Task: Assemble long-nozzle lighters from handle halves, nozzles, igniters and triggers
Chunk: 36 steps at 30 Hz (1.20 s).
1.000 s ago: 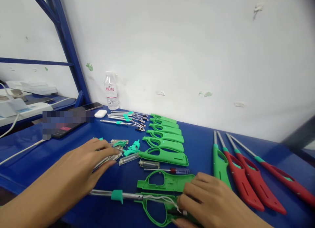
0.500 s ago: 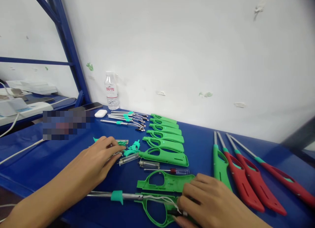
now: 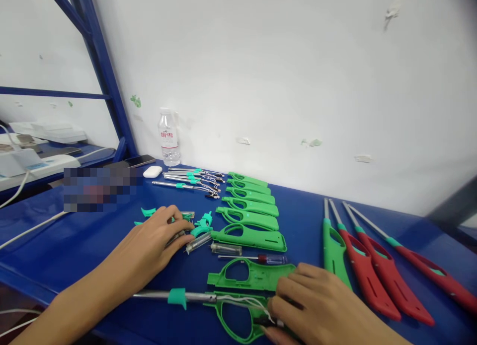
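My left hand (image 3: 160, 241) is over a small pile, fingers curled down and hiding what lies under them. Its fingertips are at a clear fuel tank (image 3: 198, 241) and teal trigger pieces (image 3: 203, 223). At the front, my right hand (image 3: 316, 300) is closed around the rear of a green lighter handle half (image 3: 233, 330). A metal lighter tube (image 3: 201, 297) with a teal collar lies in that half, its white wires running under my fingers. Behind it lies another green handle half (image 3: 257, 275), inner side up, partly covered by my right hand.
A screwdriver (image 3: 270, 259) and another clear tank (image 3: 226, 249) lie mid-table. Several green handle halves (image 3: 253, 220) form a column, with wired metal tubes (image 3: 186, 177) to their left. Red lighters (image 3: 372, 280) and a green lighter (image 3: 333, 248) lie right. A bottle (image 3: 169, 141) stands by the wall.
My left hand has shifted slightly right within the pile, and the clear tank at its fingertips has moved a little. More teal pieces show behind it. My right hand has stayed put.
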{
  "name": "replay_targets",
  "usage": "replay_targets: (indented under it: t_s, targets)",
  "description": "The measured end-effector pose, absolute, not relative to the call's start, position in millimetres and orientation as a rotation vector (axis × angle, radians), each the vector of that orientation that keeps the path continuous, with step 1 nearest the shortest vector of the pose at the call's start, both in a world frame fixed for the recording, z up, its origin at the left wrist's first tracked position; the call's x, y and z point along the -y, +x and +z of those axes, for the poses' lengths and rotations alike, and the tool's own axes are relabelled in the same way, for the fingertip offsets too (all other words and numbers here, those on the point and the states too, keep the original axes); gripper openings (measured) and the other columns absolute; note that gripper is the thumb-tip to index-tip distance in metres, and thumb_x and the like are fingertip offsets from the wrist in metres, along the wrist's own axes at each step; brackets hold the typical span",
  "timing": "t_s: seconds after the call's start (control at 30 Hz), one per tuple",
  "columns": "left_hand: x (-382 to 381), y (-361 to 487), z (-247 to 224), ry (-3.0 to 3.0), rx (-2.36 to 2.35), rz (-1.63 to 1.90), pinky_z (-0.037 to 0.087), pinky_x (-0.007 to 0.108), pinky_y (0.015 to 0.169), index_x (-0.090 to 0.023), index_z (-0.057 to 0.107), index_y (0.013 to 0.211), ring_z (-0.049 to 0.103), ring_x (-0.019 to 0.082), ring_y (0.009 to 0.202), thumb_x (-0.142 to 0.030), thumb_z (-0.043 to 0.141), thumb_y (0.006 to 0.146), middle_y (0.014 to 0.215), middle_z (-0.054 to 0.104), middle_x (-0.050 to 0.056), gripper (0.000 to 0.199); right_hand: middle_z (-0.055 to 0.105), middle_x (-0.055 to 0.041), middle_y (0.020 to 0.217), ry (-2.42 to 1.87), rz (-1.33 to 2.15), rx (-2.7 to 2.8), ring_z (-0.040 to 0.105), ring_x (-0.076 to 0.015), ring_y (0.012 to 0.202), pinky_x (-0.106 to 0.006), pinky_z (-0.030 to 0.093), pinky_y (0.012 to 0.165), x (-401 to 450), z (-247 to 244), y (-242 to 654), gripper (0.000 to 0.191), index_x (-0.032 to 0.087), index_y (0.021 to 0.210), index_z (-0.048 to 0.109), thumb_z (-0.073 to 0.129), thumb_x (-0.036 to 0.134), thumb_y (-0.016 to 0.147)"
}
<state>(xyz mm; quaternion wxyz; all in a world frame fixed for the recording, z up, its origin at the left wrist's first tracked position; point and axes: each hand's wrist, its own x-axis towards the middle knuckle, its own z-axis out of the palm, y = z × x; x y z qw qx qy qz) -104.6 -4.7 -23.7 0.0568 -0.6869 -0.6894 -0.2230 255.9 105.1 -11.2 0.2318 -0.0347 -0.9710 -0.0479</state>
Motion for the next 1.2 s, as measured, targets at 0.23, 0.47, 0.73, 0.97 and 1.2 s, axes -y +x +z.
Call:
replay_targets:
  t_s: [0.23,0.47,0.73,0.97,1.2]
  targets:
    - [3,-102,-25,-2.056,2.103,-0.723,0.062,0.036,0.079,-0.026,0.089,0.122,0.079,0.029,0.106,-0.057,0.049,0.124,0.124,0.076,0.011,0.05,0.07,0.0071,0.081,-0.07,-0.131,2.642,0.067,-0.0142,0.066,-0.036,0.045,0.071,-106,-13,253,0.049,0.027,0.094,0.063,0.039,0.041,0.134]
    - [7,-92,-9,-2.013,2.059,-0.908,0.06,0.036,0.08,-0.024,0.088,0.119,0.077,0.023,0.088,-0.054,0.052,0.123,0.115,0.079,0.008,0.047,0.073,0.0072,0.082,-0.092,-0.147,2.637,0.069,-0.0142,0.068,-0.036,0.046,0.071,-106,-12,255,0.04,0.027,0.094,0.064,0.054,0.041,0.131]
    - [22,-55,12,-2.162,1.945,-1.126,0.054,0.025,0.059,-0.026,0.082,0.092,0.069,0.014,0.063,-0.039,0.063,0.116,0.085,0.081,-0.002,0.033,0.072,0.0074,0.082,-0.092,-0.145,2.639,0.069,-0.0142,0.067,-0.036,0.046,0.071,-106,-13,253,0.044,0.027,0.094,0.064,0.047,0.041,0.133]
    - [31,-16,1,-2.325,1.721,-1.241,0.064,0.02,0.072,-0.034,0.087,0.109,0.084,0.014,0.085,-0.026,0.062,0.114,0.099,0.085,-0.004,0.026,0.073,0.0082,0.083,-0.085,-0.153,2.643,0.071,-0.0144,0.068,-0.036,0.047,0.073,-107,-13,255,0.038,0.027,0.096,0.064,0.054,0.041,0.131]
    - [35,-7,-6,-2.341,1.656,-0.826,0.068,0.027,0.07,-0.034,0.083,0.13,0.086,0.022,0.099,-0.016,0.061,0.108,0.118,0.085,0.001,0.036,0.075,0.008,0.083,-0.103,-0.153,2.633,0.072,-0.015,0.068,-0.036,0.049,0.073,-105,-16,255,0.034,0.027,0.096,0.066,0.065,0.042,0.127]
